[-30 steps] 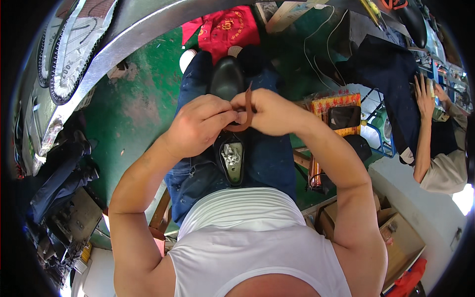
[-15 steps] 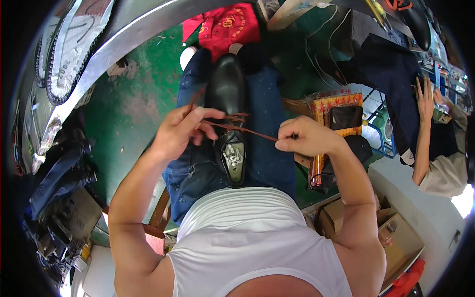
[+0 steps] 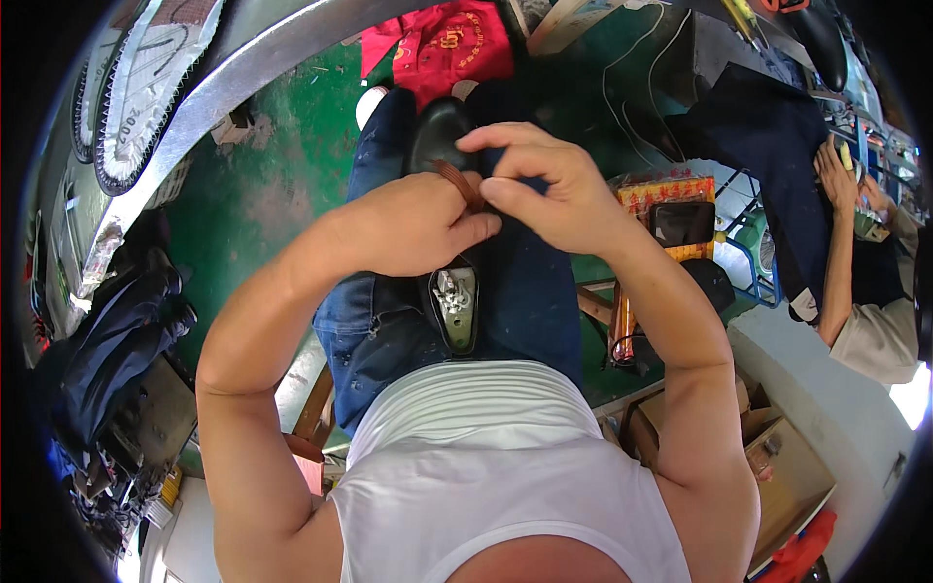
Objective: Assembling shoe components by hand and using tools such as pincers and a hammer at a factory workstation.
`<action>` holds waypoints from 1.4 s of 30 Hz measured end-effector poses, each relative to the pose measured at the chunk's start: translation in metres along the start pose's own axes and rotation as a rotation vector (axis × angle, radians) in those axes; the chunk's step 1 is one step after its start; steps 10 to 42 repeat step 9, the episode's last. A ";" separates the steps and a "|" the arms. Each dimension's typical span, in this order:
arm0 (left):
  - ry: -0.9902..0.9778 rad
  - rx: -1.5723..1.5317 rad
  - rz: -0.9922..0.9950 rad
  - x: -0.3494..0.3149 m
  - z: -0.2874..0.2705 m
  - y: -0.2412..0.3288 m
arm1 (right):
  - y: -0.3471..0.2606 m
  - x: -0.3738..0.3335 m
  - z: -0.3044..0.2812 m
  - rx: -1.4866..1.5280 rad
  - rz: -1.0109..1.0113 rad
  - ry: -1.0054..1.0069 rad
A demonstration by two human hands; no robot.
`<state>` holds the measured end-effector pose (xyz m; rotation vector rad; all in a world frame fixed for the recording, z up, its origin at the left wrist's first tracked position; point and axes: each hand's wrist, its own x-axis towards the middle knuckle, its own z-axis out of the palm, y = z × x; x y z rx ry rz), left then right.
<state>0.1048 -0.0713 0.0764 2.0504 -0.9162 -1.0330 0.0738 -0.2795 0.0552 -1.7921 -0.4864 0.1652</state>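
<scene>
A black leather shoe (image 3: 438, 134) lies along my thighs with its toe pointing away. Its near opening shows an olive-green surface with a silvery lumpy piece (image 3: 453, 291). My left hand (image 3: 418, 225) is closed above the middle of the shoe, hiding the lacing area. A brown shoelace (image 3: 456, 183), bunched in several strands, lies across the left hand's fingers. My right hand (image 3: 559, 189) meets it from the right; its thumb tip is at the lace and its forefinger arches over the toe. Exactly how the right fingers grip the lace is partly hidden.
A metal bench edge (image 3: 248, 83) curves across the upper left, bearing stitched soles (image 3: 146, 117). A red cloth (image 3: 457, 49) lies beyond my knees. On the right are a phone-like dark object (image 3: 680, 223), cardboard boxes (image 3: 792, 476) and another person's hand (image 3: 836, 180).
Both hands have come together over the shoe; the right moved left and away from me. The shoelace, stretched between them before, is now bunched at the left fingers.
</scene>
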 end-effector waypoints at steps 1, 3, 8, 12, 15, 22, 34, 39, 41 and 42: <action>0.091 -0.145 0.068 -0.002 0.002 -0.007 | 0.000 -0.004 -0.004 0.015 0.010 0.034; 0.133 -0.290 0.253 -0.006 0.007 -0.025 | -0.009 -0.016 -0.017 -0.040 0.097 -0.016; 0.004 -0.775 -0.251 -0.009 0.009 -0.033 | -0.021 -0.040 -0.023 -0.001 0.219 -0.059; -0.028 -0.652 -0.155 -0.011 0.016 -0.030 | -0.025 -0.037 -0.019 0.005 0.208 -0.043; -0.028 -0.652 -0.155 -0.011 0.016 -0.030 | -0.025 -0.037 -0.019 0.005 0.208 -0.043; -0.028 -0.652 -0.155 -0.011 0.016 -0.030 | -0.025 -0.037 -0.019 0.005 0.208 -0.043; -0.028 -0.652 -0.155 -0.011 0.016 -0.030 | -0.025 -0.037 -0.019 0.005 0.208 -0.043; -0.028 -0.652 -0.155 -0.011 0.016 -0.030 | -0.025 -0.037 -0.019 0.005 0.208 -0.043; -0.028 -0.652 -0.155 -0.011 0.016 -0.030 | -0.025 -0.037 -0.019 0.005 0.208 -0.043; -0.028 -0.652 -0.155 -0.011 0.016 -0.030 | -0.025 -0.037 -0.019 0.005 0.208 -0.043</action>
